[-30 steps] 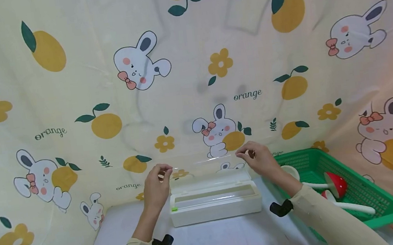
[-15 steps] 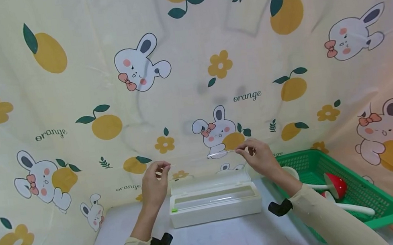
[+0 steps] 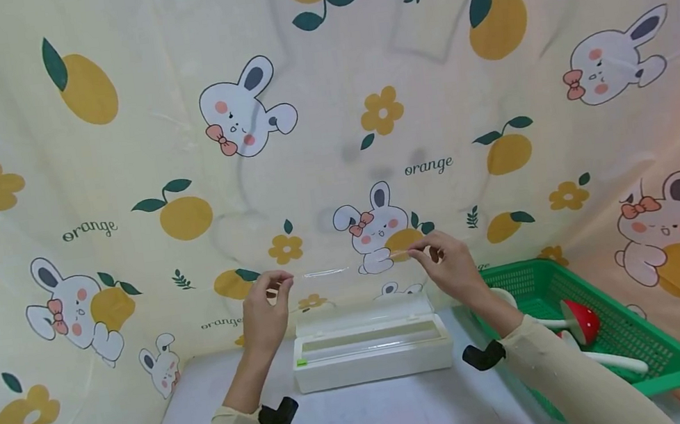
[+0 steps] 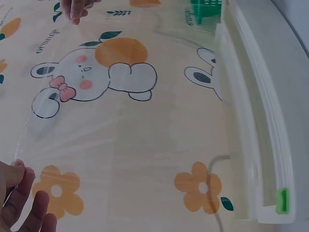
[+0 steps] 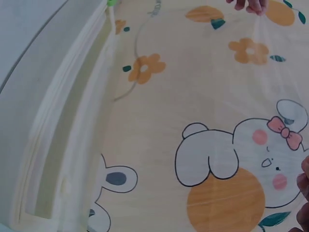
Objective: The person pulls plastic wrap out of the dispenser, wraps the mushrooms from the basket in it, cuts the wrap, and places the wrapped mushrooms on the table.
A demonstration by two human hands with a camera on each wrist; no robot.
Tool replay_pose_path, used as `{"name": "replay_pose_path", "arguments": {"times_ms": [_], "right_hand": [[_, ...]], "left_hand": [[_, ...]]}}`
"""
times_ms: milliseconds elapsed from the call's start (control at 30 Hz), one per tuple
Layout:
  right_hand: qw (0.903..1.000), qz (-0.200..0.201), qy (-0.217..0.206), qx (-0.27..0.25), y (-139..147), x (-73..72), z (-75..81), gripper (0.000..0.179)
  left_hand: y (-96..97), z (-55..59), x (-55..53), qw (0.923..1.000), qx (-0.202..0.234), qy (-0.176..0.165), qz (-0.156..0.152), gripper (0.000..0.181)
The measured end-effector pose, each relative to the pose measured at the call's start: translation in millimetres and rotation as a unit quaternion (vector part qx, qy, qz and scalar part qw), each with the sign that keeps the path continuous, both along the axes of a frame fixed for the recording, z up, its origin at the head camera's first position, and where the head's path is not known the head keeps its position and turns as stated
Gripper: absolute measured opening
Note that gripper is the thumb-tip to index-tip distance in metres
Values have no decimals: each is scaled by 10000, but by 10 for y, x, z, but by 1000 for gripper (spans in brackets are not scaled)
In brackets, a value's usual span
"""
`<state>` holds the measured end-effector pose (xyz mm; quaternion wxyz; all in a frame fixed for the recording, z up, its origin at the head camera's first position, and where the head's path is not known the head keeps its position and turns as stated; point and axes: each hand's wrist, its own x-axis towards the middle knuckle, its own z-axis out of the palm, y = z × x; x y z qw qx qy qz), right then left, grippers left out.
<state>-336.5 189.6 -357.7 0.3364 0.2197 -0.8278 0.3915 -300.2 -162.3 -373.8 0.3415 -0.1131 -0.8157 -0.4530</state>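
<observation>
A sheet of clear cling film (image 3: 326, 272) is stretched between both hands, its glossy upper edge catching light in the head view. Thumb and fingertips of the left hand (image 3: 266, 313) pinch its left corner; the right hand (image 3: 452, 270) pinches the right corner. Below and between them on the table sits a long white cling film dispenser (image 3: 375, 370), lid (image 3: 361, 316) raised at the back. A green slider (image 4: 283, 201) marks its left end. In the left wrist view the film spans from the dispenser to the left fingers (image 4: 21, 193), nearly invisible over the printed cloth.
To the right, a green plastic basket (image 3: 679, 373) holds red-capped, white-spotted mushroom-shaped things (image 3: 582, 321) with white handles, under the right forearm. Behind the white table (image 3: 363, 419) hangs a cloth (image 3: 334, 157) printed with rabbits and oranges.
Both hands have risen slightly, the left one also shifting a little leftward, and the film's edge has gone up with them. Dispenser and basket stay put.
</observation>
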Motion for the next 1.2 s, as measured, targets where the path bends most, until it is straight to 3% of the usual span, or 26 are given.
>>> {"name": "replay_pose_path", "arguments": {"times_ms": [200, 400, 733, 1033, 1200], "right_hand": [[9999, -29, 135, 29, 27, 33, 30, 9], [9981, 100, 590, 152, 58, 82, 0, 6], [9959, 378, 789, 211, 88, 324, -135, 16], [9876, 711, 1394, 104, 120, 506, -332, 32], [9870, 852, 1363, 95, 154, 633, -437, 37]], "left_hand": [[4, 44, 56, 9999, 72, -19, -80, 12], [1, 36, 139, 9997, 195, -45, -144, 12], [-25, -79, 312, 9992, 264, -65, -288, 12], [-42, -179, 497, 9983, 336, -226, -410, 13], [-54, -263, 592, 9976, 321, -296, -544, 14]]}}
